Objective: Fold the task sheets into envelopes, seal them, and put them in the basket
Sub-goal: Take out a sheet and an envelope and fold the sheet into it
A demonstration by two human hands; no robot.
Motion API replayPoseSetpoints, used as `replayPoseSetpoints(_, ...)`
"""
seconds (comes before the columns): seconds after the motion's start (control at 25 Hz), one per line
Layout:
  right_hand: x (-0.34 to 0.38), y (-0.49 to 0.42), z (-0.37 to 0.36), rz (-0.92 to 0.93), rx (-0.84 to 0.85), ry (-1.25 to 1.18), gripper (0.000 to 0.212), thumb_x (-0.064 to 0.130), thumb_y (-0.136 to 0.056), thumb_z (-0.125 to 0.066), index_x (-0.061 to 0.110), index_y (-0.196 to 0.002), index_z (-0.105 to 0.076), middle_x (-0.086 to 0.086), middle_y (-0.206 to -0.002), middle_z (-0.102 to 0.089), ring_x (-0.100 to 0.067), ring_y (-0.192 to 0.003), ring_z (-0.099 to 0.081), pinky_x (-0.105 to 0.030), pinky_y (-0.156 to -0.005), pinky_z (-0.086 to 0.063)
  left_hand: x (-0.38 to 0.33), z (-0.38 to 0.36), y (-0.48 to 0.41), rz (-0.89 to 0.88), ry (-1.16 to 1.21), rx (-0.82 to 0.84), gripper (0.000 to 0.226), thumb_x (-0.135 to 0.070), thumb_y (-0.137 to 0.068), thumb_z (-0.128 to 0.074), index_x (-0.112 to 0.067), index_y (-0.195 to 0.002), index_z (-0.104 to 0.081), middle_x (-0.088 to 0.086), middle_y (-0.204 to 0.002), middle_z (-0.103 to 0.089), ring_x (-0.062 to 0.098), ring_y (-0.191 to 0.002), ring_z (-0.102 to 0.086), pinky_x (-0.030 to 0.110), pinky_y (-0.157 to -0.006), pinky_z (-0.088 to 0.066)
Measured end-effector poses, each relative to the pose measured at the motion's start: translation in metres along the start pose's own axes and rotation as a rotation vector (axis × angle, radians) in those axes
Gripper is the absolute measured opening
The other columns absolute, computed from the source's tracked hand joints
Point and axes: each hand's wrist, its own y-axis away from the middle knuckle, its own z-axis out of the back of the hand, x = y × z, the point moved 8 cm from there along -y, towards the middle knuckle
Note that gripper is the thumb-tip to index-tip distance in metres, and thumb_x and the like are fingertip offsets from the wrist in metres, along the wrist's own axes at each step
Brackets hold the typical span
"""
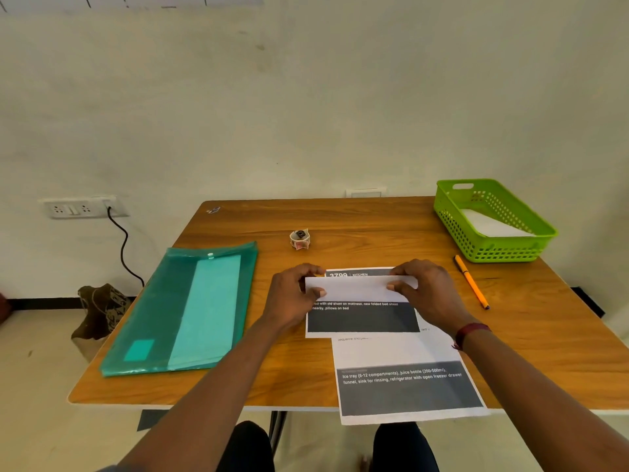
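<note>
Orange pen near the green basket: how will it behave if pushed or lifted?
Probably rolls sideways: the orange pen looks slim and round, lying flat on the smooth table. Likely stiff and light, so a mid-length pinch should lift it level. Its smooth-looking barrel may slip in a loose grip.

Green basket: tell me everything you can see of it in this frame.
The green basket is a rectangular, plastic-looking tray with walls pierced by rows of small holes and a slot handle in its far end. It stands upright on the far right corner of the wooden table, with white paper lying inside. Nothing else touches it.
</note>
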Motion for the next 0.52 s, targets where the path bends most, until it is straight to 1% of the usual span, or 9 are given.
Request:
replayPoseSetpoints(0.08, 0.001, 0.003, 0.001, 0.028, -0.004, 0.014, 0.012, 0.02, -0.081, -0.076, 0.016, -0.092, -0.073, 0.002, -0.091, -0.07, -0.016, -0.084, -0.058, -0.027, -0.069, -0.042, -0.004, -0.002, 0.001, -0.066, -0.097, 0.024, 0.018, -0.012, -0.081, -0.078, -0.02, -0.097, -0.076, -0.005, -0.096, -0.073, 0.009, -0.086, -0.064, 0.016, -0.068, -0.052)
replayPoseSetpoints(0.16, -0.002, 0.013, -0.007, 0.046, 0.038, 0.051, 0.01, 0.017, -0.08, -0.076, 0.019, -0.089, -0.072, 0.002, -0.09, -0.069, -0.017, -0.085, -0.059, -0.029, -0.067, -0.045, -0.002, -0.009, 0.007, -0.1, -0.173, 0.057, 0.015, -0.011, -0.081, -0.076, -0.02, -0.093, -0.076, -0.004, -0.098, -0.073, 0.007, -0.089, -0.064, 0.014, -0.072, -0.049)
replayPoseSetpoints(0.2, -0.004, 0.02, -0.013, 0.06, 0.062, 0.073, 0.012, 0.015, -0.079, -0.077, 0.021, -0.088, -0.071, 0.003, -0.091, -0.069, -0.018, -0.086, -0.06, -0.03, -0.067, -0.047, 0.0, -0.014, 0.012, -0.118, -0.222, 0.071, 0.016, -0.01, -0.082, -0.074, -0.021, -0.093, -0.075, -0.003, -0.102, -0.072, 0.008, -0.093, -0.063, 0.016, -0.076, -0.05)
replayPoseSetpoints(0.24, -0.007, 0.028, -0.02, 0.065, 0.092, 0.09, 0.015, 0.014, -0.078, -0.076, 0.022, -0.088, -0.069, 0.003, -0.095, -0.07, -0.019, -0.09, -0.062, -0.03, -0.067, -0.049, 0.002, -0.019, 0.017, -0.135, -0.279, 0.089, 0.017, -0.01, -0.082, -0.072, -0.022, -0.093, -0.074, -0.003, -0.107, -0.071, 0.011, -0.097, -0.063, 0.019, -0.078, -0.051)
replayPoseSetpoints(0.32, -0.013, 0.041, -0.033, 0.05, 0.157, 0.12, 0.018, 0.016, -0.078, -0.073, 0.025, -0.091, -0.064, 0.002, -0.113, -0.069, -0.02, -0.101, -0.064, -0.031, -0.071, -0.053, 0.004, -0.031, 0.028, -0.172, -0.385, 0.128, 0.019, -0.012, -0.082, -0.066, -0.023, -0.097, -0.069, -0.003, -0.115, -0.069, 0.016, -0.102, -0.062, 0.025, -0.079, -0.05)
replayPoseSetpoints(0.36, -0.016, 0.046, -0.038, 0.04, 0.186, 0.145, 0.019, 0.018, -0.079, -0.071, 0.025, -0.094, -0.062, 0.002, -0.123, -0.066, -0.02, -0.108, -0.063, -0.031, -0.075, -0.053, 0.005, -0.034, 0.032, -0.19, -0.422, 0.135, 0.019, -0.015, -0.082, -0.065, -0.023, -0.1, -0.067, -0.004, -0.119, -0.067, 0.016, -0.102, -0.062, 0.023, -0.076, -0.048)
replayPoseSetpoints(0.44, -0.02, 0.053, -0.044, 0.017, 0.209, 0.204, 0.024, 0.025, -0.083, -0.065, 0.023, -0.107, -0.06, 0.002, -0.133, -0.06, -0.02, -0.114, -0.061, -0.03, -0.08, -0.05, 0.007, -0.039, 0.039, -0.213, -0.466, 0.144, 0.023, -0.024, -0.085, -0.06, -0.023, -0.108, -0.061, -0.004, -0.128, -0.063, 0.015, -0.101, -0.061, 0.019, -0.075, -0.044)
replayPoseSetpoints(0.48, -0.022, 0.056, -0.046, 0.014, 0.223, 0.233, 0.031, 0.03, -0.087, -0.061, 0.022, -0.116, -0.057, 0.001, -0.138, -0.056, -0.02, -0.118, -0.058, -0.03, -0.086, -0.048, 0.009, -0.043, 0.042, -0.218, -0.493, 0.169, 0.028, -0.031, -0.086, -0.056, -0.023, -0.113, -0.056, -0.003, -0.135, -0.058, 0.015, -0.106, -0.059, 0.02, -0.08, -0.043)
replayPoseSetpoints(0.52, -0.023, 0.058, -0.05, 0.02, 0.257, 0.259, 0.04, 0.037, -0.09, -0.054, 0.021, -0.126, -0.052, -0.001, -0.146, -0.048, -0.019, -0.127, -0.051, -0.03, -0.096, -0.044, 0.012, -0.048, 0.044, -0.213, -0.535, 0.21, 0.037, -0.039, -0.087, -0.051, -0.023, -0.121, -0.052, -0.001, -0.143, -0.051, 0.016, -0.117, -0.054, 0.023, -0.09, -0.042)
